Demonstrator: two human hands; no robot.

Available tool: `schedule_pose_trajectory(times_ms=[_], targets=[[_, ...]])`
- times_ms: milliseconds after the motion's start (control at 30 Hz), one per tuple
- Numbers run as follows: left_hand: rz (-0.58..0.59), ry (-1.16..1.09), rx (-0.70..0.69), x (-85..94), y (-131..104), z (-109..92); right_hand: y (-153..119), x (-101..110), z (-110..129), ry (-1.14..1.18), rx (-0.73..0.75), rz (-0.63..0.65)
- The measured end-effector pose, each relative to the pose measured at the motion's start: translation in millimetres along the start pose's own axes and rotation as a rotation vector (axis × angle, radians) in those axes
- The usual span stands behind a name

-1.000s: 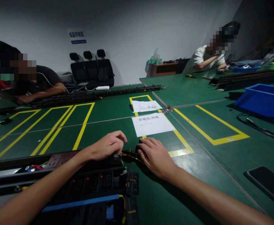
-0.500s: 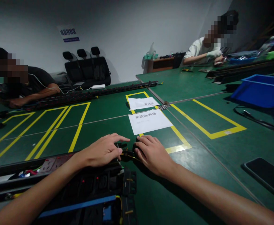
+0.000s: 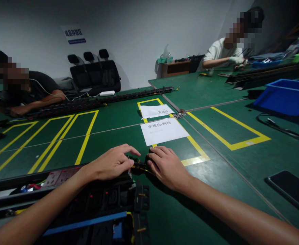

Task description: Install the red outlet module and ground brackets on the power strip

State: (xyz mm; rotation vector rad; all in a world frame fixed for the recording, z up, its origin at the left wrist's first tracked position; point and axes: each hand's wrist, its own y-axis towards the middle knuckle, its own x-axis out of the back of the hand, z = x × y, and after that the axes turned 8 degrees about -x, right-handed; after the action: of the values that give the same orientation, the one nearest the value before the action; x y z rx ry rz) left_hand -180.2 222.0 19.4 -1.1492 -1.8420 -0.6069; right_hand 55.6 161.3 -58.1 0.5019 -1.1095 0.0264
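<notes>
My left hand [image 3: 113, 162] reaches over the end of a long black power-strip assembly [image 3: 95, 200]. Its thumb and lower fingers close on a short black cable [image 3: 140, 166] with a yellow wire along it, while the index finger arches above. My right hand [image 3: 166, 166] rests at the table, fingers curled over the other end of that cable. What lies under the right fingers is mostly hidden. Small red lights and a blue strip [image 3: 88, 223] show on the black assembly, whose end block [image 3: 141, 197] sticks out below my hands.
White paper labels [image 3: 164, 132] and yellow tape outlines [image 3: 244, 144] lie on the green table [image 3: 216, 190]. A phone [image 3: 291, 190] is at right, a blue bin [image 3: 287, 98] behind it. Two people work across the table, one beside another long black strip [image 3: 139, 95].
My left index finger has bent down slightly towards the cable. The right hand stays almost in place. The view has shifted a little, and the far right person's hands have moved.
</notes>
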Motion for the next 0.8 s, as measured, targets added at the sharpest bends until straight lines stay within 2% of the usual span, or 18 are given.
schedule_pose_trajectory(times_ms=[133,233,367,467,633,800], targets=[[-0.076,-0.192,0.034,2.4,-1.5,7.7,-0.2,0.5,0.6,-0.018,-0.006,0.013],[-0.199,-0.326,0.093,4.9,-2.6,15.5,-0.4,-0.9,0.0,-0.018,-0.005,-0.003],[-0.39,-0.541,0.098,4.7,-3.1,26.4,-1.1,-4.1,-2.4,-0.003,0.009,-0.015],[-0.473,-0.76,0.157,1.8,-2.7,32.0,-2.1,-6.3,-4.5,0.004,0.026,-0.014],[-0.45,-0.875,0.192,-0.8,-1.5,33.1,-3.3,-9.1,-6.5,0.003,0.046,-0.05],[-0.439,-0.986,0.208,1.1,-1.6,33.0,-3.6,-9.2,-6.8,-0.01,0.046,-0.027]])
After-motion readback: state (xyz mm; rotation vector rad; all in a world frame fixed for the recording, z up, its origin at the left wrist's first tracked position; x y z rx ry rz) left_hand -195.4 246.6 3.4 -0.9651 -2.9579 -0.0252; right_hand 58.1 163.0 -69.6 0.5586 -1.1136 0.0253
